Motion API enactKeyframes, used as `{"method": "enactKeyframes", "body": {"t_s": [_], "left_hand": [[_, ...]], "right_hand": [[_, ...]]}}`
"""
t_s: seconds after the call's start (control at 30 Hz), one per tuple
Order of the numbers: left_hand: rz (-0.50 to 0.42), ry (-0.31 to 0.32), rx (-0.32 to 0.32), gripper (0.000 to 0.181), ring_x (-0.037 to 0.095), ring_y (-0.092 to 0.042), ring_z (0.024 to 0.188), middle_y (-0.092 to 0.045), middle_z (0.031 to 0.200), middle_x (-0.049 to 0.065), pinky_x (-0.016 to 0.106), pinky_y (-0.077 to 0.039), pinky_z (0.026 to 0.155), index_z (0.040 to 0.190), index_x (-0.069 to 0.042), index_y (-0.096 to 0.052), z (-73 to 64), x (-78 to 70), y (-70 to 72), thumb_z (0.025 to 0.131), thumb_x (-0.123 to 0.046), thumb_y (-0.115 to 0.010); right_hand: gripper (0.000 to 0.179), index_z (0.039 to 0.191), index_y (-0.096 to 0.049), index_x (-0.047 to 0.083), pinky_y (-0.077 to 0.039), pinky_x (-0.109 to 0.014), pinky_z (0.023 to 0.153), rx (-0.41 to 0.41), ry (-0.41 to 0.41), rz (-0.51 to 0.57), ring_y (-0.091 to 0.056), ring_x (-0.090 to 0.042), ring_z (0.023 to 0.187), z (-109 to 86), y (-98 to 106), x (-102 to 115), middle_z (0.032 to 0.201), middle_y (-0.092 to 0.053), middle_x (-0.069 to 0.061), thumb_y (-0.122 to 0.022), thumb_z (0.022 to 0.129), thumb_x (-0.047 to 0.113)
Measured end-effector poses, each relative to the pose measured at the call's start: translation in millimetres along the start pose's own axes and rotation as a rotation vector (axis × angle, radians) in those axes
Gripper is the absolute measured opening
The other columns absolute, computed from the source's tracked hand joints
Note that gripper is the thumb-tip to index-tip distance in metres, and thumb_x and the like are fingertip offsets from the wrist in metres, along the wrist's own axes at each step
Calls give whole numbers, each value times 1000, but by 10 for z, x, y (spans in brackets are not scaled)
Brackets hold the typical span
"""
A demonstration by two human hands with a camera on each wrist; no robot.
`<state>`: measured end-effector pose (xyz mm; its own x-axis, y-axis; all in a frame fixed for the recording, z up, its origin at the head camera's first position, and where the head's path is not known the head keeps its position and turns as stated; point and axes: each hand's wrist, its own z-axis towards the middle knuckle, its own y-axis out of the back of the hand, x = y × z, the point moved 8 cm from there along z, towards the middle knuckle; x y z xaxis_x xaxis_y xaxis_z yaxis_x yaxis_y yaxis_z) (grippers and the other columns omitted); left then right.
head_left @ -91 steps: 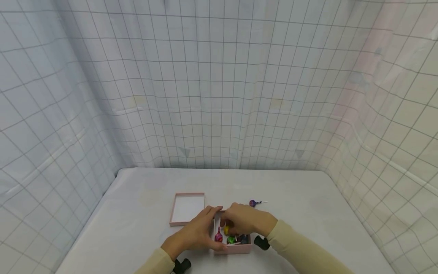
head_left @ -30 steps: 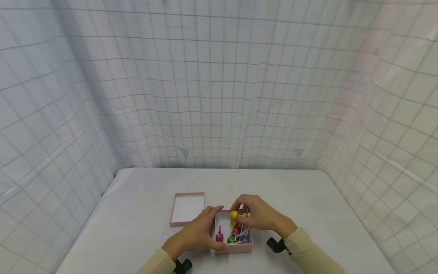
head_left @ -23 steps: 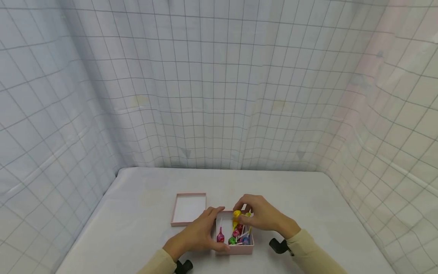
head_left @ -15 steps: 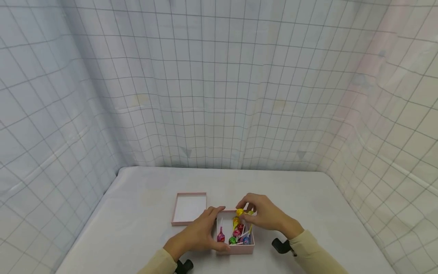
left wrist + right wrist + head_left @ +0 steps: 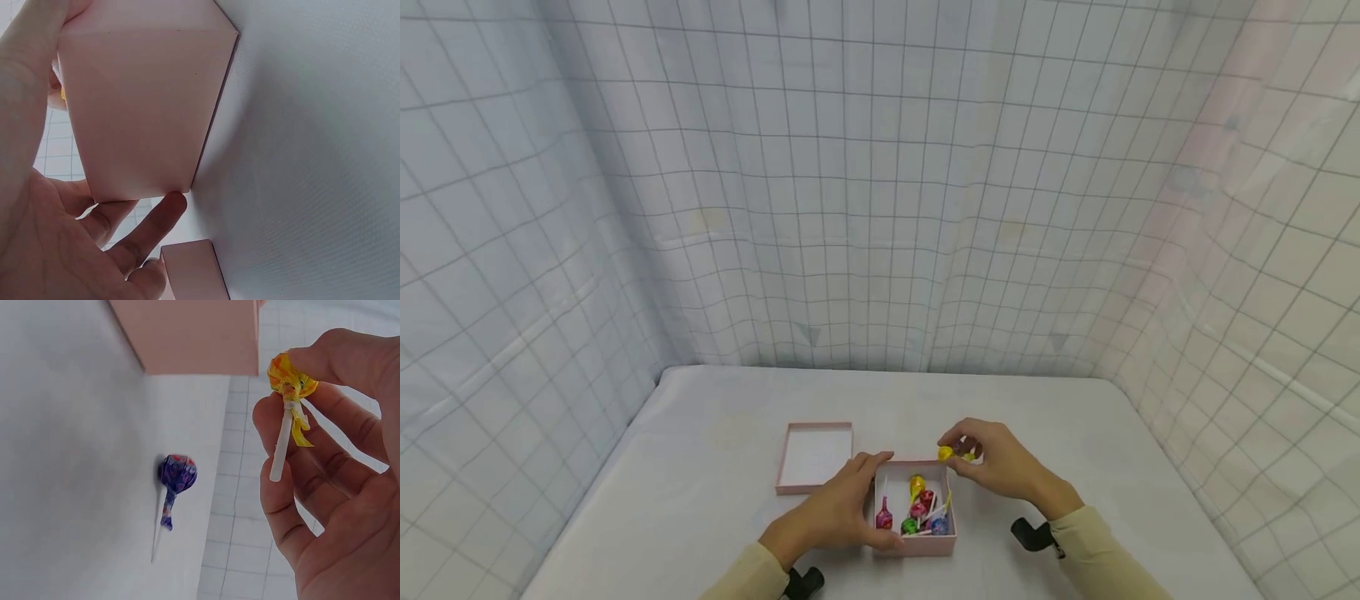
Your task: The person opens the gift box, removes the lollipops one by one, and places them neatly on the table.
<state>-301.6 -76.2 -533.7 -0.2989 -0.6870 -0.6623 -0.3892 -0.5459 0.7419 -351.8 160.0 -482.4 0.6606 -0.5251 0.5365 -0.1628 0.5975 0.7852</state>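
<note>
My right hand [image 5: 1006, 465] pinches a yellow-wrapped lollipop [image 5: 289, 378] by its head between thumb and fingers, its white stick pointing down across the fingers in the right wrist view. It is at the back right corner of an open pink box [image 5: 919, 546]. Inside the box lie several lollipops, among them a yellow one [image 5: 917, 483], a green one [image 5: 909, 526] and, apart at the left, a pink-red one [image 5: 883, 518]. My left hand [image 5: 831, 510] spans the box's left side and holds it, thumb at the near wall, fingers at the far corner.
A shallow pink lid [image 5: 814, 455] with a white inside lies left of the box. A purple-wrapped lollipop [image 5: 177, 474] lies on the white table [image 5: 1045, 408], mostly behind my right hand in the head view. Gridded white curtains [image 5: 880, 208] surround the table.
My right hand has come out of the box with a yellow lollipop, moving up, back and right past the rim. Another yellow lollipop stays inside. My left hand has held its place.
</note>
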Motion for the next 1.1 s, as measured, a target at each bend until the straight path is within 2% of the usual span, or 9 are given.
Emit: {"method": "enactKeyframes", "body": {"t_s": [0.33, 0.57, 0.87, 1.1], "left_hand": [[-13, -1, -5, 128, 33, -62, 151, -54, 168, 11, 67, -54, 128, 182, -15, -36, -18, 43, -22, 83, -63, -102], [-9, 0, 0, 128, 33, -61, 152, -53, 169, 10, 66, -54, 129, 182, -16, -36, -18, 38, -9, 83, -64, -102], [-26, 0, -1, 128, 34, -60, 154, -53, 169, 11, 66, -52, 130, 182, -15, -36, -48, 30, -16, 83, -64, -102], [-31, 2, -7, 129, 31, -59, 151, -53, 169, 10, 65, -51, 131, 183, -16, -35, -53, 34, -10, 83, -64, -102]], "right_hand": [[18, 121, -83, 17, -61, -26, 80, 7, -66, -9, -71, -2, 96, -70, -7, -276, 117, -85, 4, -87, 105, 10], [23, 119, -83, 12, -63, -28, 81, 13, -45, -23, -74, -10, 98, -91, -36, -366, 120, -86, -2, -86, 100, -1], [25, 117, -84, 16, -60, -27, 85, 83, -102, -47, -71, -7, 101, -108, -156, -513, 117, -84, 4, -90, 97, 2], [24, 114, -84, 20, -59, -26, 85, 75, -132, -89, -70, -7, 101, -101, -159, -553, 113, -81, 9, -93, 97, 7]]}}
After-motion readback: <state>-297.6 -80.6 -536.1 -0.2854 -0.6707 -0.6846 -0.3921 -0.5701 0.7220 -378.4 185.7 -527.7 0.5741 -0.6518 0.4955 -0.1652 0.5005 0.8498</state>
